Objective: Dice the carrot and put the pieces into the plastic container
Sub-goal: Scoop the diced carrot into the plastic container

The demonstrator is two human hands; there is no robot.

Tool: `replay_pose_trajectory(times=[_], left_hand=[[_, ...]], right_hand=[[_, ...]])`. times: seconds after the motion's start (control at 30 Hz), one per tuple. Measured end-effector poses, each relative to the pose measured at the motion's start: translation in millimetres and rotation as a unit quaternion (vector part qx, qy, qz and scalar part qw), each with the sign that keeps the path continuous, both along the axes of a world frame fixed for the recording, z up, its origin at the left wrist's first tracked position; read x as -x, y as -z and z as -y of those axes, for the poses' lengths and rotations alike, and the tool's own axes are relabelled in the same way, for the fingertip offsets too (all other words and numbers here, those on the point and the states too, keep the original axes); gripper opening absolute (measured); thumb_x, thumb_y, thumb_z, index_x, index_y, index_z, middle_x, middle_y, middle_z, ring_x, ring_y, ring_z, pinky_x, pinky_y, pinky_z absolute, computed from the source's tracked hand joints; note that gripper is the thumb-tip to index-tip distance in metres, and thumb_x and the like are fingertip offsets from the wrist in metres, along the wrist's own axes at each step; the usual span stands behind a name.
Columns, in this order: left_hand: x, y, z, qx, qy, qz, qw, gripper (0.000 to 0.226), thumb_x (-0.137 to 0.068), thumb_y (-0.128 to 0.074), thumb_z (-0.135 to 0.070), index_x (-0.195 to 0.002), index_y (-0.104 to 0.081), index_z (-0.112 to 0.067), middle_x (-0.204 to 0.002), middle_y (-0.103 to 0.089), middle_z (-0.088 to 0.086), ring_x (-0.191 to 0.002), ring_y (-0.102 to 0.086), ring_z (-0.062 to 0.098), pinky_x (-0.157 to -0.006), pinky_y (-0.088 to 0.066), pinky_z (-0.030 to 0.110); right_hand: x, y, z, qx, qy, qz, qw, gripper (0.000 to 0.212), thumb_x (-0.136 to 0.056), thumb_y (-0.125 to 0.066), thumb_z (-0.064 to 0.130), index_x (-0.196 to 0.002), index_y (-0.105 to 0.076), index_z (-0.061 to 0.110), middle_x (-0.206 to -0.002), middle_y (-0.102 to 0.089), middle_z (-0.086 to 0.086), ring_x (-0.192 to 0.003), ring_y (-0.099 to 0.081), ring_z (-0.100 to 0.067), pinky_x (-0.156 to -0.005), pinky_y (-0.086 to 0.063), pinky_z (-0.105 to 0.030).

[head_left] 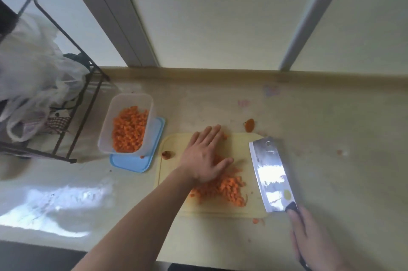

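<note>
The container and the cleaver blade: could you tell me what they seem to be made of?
Container: looks like frosted translucent plastic, since the diced carrot shows through its wall. Cleaver blade: apparently polished steel, mirroring bright window light.

I see bare tabletop (331, 138) open right of the steel cleaver (270, 173); leftward, the clear plastic container (130, 99) and black wire rack (88, 94) block passage.

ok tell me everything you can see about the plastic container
The plastic container is a clear, frosted rectangular tub with rounded corners, open on top. It looks tilted, propped partly on a light blue lid lying flat on the counter, left of the cutting board. Diced carrot pieces fill much of its bottom. Neither hand touches it.
</note>
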State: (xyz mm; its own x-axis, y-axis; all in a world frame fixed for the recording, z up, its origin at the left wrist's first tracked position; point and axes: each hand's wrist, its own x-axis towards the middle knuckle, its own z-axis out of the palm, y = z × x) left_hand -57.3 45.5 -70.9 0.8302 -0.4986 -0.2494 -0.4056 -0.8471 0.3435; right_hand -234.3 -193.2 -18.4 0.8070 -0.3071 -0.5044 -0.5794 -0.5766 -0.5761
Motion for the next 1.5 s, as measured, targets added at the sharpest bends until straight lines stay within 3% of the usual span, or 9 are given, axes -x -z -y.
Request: replay_pose_trajectory(times=[0.1, 0.2, 0.37, 0.73, 0.83, 0.97, 1.13, 1.27, 1.5], left_hand=[[-2, 4, -3, 0.028, 0.026, 0.001, 0.999, 0.092, -0.087, -0.015, -0.076, -0.163, -0.019, -0.023, -0.169, -0.014, -0.006, -0.157, -0.001, 0.015, -0.126, 0.005, 0.033], [6, 9, -9, 0.075, 0.041, 0.019, 0.996, 0.082, -0.093, -0.027, -0.070, -0.158, -0.035, -0.020, -0.165, -0.030, -0.004, -0.156, -0.014, 0.015, -0.127, -0.005, 0.032], [27, 20, -13, 0.152, 0.018, 0.069, 0.986, 0.070, -0.095, -0.045, -0.060, -0.146, -0.054, -0.013, -0.152, -0.052, 0.003, -0.147, -0.038, 0.022, -0.122, -0.027, 0.042], [64, 18, 9, 0.094, -0.051, 0.137, 0.985, 0.088, -0.088, -0.035, -0.081, -0.151, -0.047, -0.022, -0.158, -0.044, -0.004, -0.150, -0.033, 0.026, -0.121, -0.022, 0.055], [65, 19, 13, 0.066, -0.047, 0.136, 0.987, 0.092, -0.085, -0.039, -0.083, -0.155, -0.041, -0.022, -0.162, -0.038, -0.004, -0.151, -0.030, 0.026, -0.119, -0.025, 0.057], [64, 23, 15, 0.053, -0.061, 0.130, 0.988, 0.091, -0.088, -0.036, -0.079, -0.156, -0.039, -0.018, -0.165, -0.031, 0.000, -0.154, -0.024, 0.024, -0.122, -0.022, 0.054], [63, 26, 17, 0.069, -0.076, 0.141, 0.985, 0.079, -0.096, -0.038, -0.064, -0.156, -0.038, -0.011, -0.166, -0.029, 0.004, -0.155, -0.019, 0.024, -0.125, -0.017, 0.046], [63, 26, 20, 0.082, -0.084, 0.151, 0.982, 0.077, -0.097, -0.041, -0.060, -0.155, -0.040, -0.009, -0.164, -0.031, 0.005, -0.155, -0.021, 0.025, -0.127, -0.016, 0.042], [64, 23, 33, 0.109, -0.099, 0.167, 0.975, 0.076, -0.094, -0.047, -0.058, -0.150, -0.047, -0.007, -0.161, -0.037, 0.006, -0.153, -0.026, 0.026, -0.124, -0.025, 0.043]], right_hand=[[0, 3, -3, -0.049, -0.026, -0.026, 0.998, 0.023, -0.100, -0.039, 0.031, -0.085, -0.051, 0.018, -0.040, -0.053, -0.009, -0.034, -0.049, -0.017, -0.050, -0.045, -0.027], [-2, -2, -4, -0.052, -0.035, -0.027, 0.998, 0.024, -0.101, -0.036, 0.028, -0.082, -0.046, 0.017, -0.038, -0.053, -0.012, -0.026, -0.041, -0.019, -0.038, -0.039, -0.020], [-6, 5, -11, -0.069, -0.035, -0.037, 0.996, 0.025, -0.101, -0.034, 0.032, -0.081, -0.045, 0.022, -0.042, -0.056, -0.017, -0.026, -0.039, -0.023, -0.034, -0.043, -0.024], [-8, 25, -43, -0.051, -0.040, -0.038, 0.997, 0.017, -0.100, -0.036, 0.032, -0.093, -0.050, 0.024, -0.044, -0.060, -0.011, -0.031, -0.053, -0.025, -0.036, -0.044, -0.020], [-13, 32, -62, -0.053, -0.049, -0.041, 0.997, 0.023, -0.098, -0.032, 0.040, -0.098, -0.048, 0.024, -0.046, -0.060, -0.012, -0.035, -0.056, -0.022, -0.048, -0.053, -0.029], [-17, 43, -80, -0.030, -0.088, -0.013, 0.996, 0.048, -0.087, -0.023, 0.058, -0.111, -0.050, 0.027, -0.059, -0.064, -0.007, -0.054, -0.064, -0.023, -0.063, -0.055, -0.034], [-26, 42, -85, -0.065, -0.104, 0.029, 0.992, 0.023, -0.099, -0.034, 0.036, -0.097, -0.053, 0.024, -0.051, -0.055, -0.001, -0.051, -0.061, -0.011, -0.058, -0.047, -0.015], [-31, 30, -74, -0.133, -0.117, 0.020, 0.984, 0.032, -0.099, -0.030, 0.036, -0.082, -0.050, 0.018, -0.045, -0.058, -0.012, -0.038, -0.057, -0.018, -0.055, -0.051, -0.030], [-34, 23, -55, -0.183, -0.114, 0.001, 0.976, 0.029, -0.102, -0.034, 0.026, -0.086, -0.049, 0.007, -0.049, -0.057, -0.016, -0.034, -0.055, -0.030, -0.040, -0.043, -0.027]])
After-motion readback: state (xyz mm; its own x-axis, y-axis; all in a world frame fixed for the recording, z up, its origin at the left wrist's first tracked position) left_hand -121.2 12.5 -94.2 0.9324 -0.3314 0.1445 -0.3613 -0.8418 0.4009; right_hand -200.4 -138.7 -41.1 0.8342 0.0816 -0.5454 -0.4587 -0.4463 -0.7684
